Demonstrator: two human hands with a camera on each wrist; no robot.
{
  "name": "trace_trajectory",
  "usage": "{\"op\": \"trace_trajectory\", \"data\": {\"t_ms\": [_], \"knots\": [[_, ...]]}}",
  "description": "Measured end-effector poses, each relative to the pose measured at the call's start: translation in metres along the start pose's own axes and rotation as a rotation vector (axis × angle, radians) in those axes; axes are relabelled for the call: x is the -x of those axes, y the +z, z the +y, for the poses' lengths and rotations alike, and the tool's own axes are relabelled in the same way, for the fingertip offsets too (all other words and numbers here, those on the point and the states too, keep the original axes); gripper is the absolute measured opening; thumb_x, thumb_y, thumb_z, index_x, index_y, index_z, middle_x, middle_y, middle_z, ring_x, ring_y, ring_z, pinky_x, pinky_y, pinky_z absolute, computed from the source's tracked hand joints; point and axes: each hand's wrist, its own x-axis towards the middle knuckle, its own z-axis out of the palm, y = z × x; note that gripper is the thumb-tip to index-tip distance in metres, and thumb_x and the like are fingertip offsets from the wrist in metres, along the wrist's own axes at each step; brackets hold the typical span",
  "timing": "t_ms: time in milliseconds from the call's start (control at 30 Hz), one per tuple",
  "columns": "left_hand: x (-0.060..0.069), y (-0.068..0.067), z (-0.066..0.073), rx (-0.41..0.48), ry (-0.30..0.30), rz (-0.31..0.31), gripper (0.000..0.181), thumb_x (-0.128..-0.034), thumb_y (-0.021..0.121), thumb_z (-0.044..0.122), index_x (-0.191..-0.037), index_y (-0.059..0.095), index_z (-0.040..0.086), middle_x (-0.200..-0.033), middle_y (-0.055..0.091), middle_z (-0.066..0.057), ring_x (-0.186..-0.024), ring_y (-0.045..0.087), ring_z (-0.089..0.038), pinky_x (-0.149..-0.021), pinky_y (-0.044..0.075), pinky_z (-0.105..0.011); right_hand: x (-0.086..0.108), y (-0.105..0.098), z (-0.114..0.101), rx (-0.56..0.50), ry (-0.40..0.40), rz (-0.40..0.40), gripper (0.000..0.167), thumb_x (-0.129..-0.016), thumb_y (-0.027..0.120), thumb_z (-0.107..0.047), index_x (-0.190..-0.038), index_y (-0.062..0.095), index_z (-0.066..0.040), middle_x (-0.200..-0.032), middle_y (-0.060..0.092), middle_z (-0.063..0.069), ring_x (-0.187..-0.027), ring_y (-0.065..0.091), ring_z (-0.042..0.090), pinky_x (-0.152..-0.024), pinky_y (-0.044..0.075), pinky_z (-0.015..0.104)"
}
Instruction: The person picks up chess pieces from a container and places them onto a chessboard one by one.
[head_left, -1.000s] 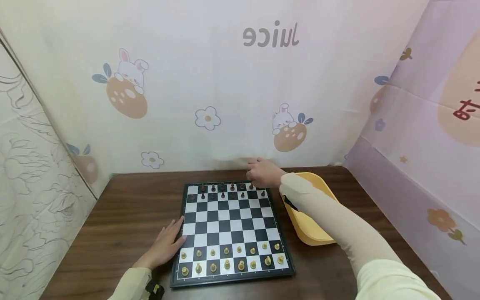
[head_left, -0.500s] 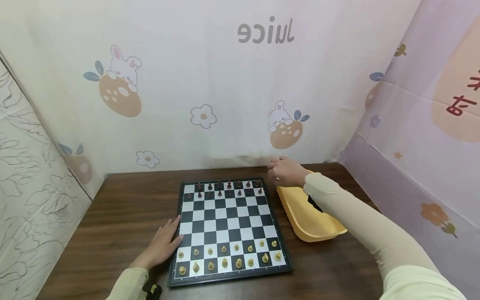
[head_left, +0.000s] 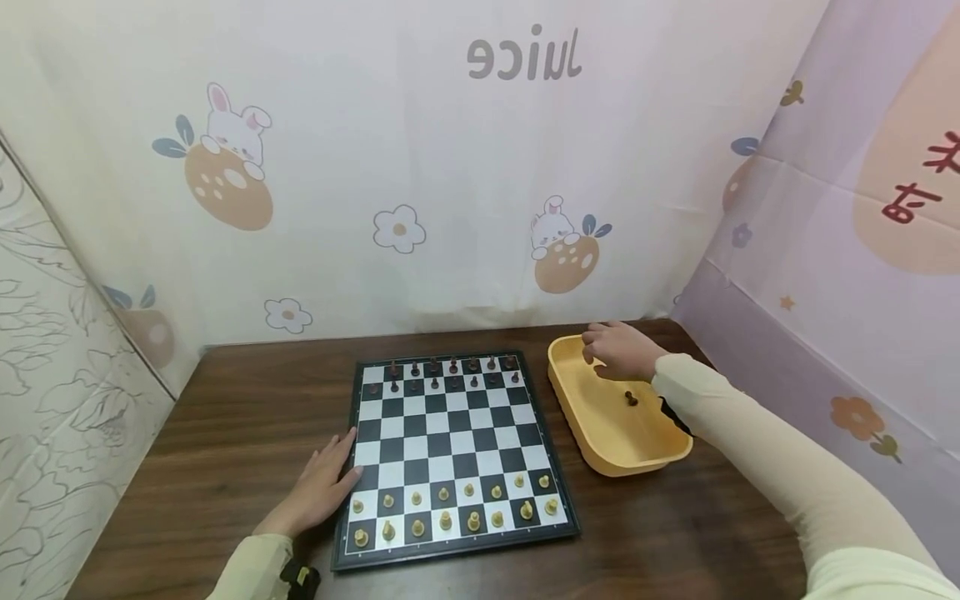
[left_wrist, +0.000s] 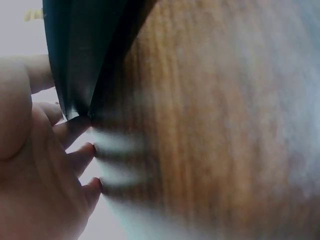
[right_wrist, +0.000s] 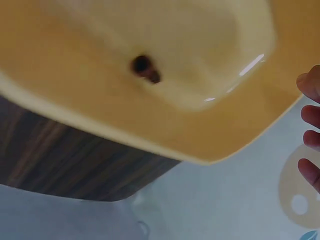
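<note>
A black-and-white chessboard [head_left: 450, 433] lies on the table. My left hand [head_left: 311, 490] rests at its left edge, fingers spread and touching the dark rim; the left wrist view shows the fingers [left_wrist: 80, 157] along the board's side. Above the far end of a yellow plastic tray [head_left: 592, 446] is my right hand [head_left: 621, 350], fingers loosely extended and apart with nothing seen between them. A small dark chess piece [right_wrist: 145, 69] lies on its side in the tray. Rows of dark chess pieces [head_left: 453, 367] stand at the board's far end, gold ones [head_left: 445, 520] at the near end.
The brown wooden table [head_left: 255, 408] extends around the board and tray. A printed curtain [head_left: 330, 167] hangs right behind the table's far edge, and another cloth [head_left: 817, 333] closes off the right side. A white patterned panel [head_left: 60, 400] stands on the left.
My right hand has moved right from the board's far right corner to over the tray. The dark piece in the tray has come into view. My left hand has stayed at the board's edge.
</note>
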Motion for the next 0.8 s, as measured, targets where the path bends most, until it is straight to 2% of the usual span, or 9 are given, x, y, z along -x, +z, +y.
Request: {"op": "trace_trajectory", "data": {"t_ms": [233,433,600,800], "knots": [[0.0,-0.002,0.0,0.0,0.006,0.0,0.064,-0.0987,0.049,0.027,-0.15,0.023,-0.001,-0.151,0.026,-0.025,-0.141,0.012,-0.044,-0.111,0.004,-0.059,0.021,0.017,0.009,0.005,0.002,-0.006,0.011,-0.069,0.079,-0.011,-0.077,0.073,-0.013,-0.078,0.055,-0.002,-0.075,0.052,0.019,-0.058,0.042,0.034],[0.0,-0.003,0.0,0.008,0.001,-0.001,0.063,-0.0985,0.05,0.026,-0.15,0.023,0.0,-0.151,0.026,-0.024,-0.141,0.011,-0.043,-0.112,0.004,-0.059,0.03,0.034,0.017,-0.008,0.014,-0.035,0.014,-0.065,0.081,-0.009,-0.072,0.071,-0.015,-0.074,0.052,-0.004,-0.072,0.051,0.017,-0.057,0.038,0.032],[-0.001,-0.003,-0.001,0.014,0.011,0.002,0.063,-0.0987,0.05,0.027,-0.15,0.023,0.0,-0.151,0.026,-0.024,-0.141,0.012,-0.043,-0.111,0.004,-0.059,0.033,0.047,0.021,0.059,-0.012,-0.082,0.017,-0.063,0.086,-0.014,-0.07,0.07,-0.016,-0.072,0.053,-0.005,-0.071,0.049,0.017,-0.055,0.04,0.033],[-0.003,-0.003,-0.002,0.017,0.009,0.002,0.063,-0.0986,0.05,0.025,-0.15,0.022,0.002,-0.151,0.026,-0.023,-0.141,0.011,-0.042,-0.112,0.004,-0.058,0.036,0.056,0.022,0.115,-0.042,-0.135,0.018,-0.064,0.085,-0.011,-0.067,0.069,-0.019,-0.07,0.052,-0.006,-0.068,0.045,0.015,-0.055,0.038,0.032]]}}
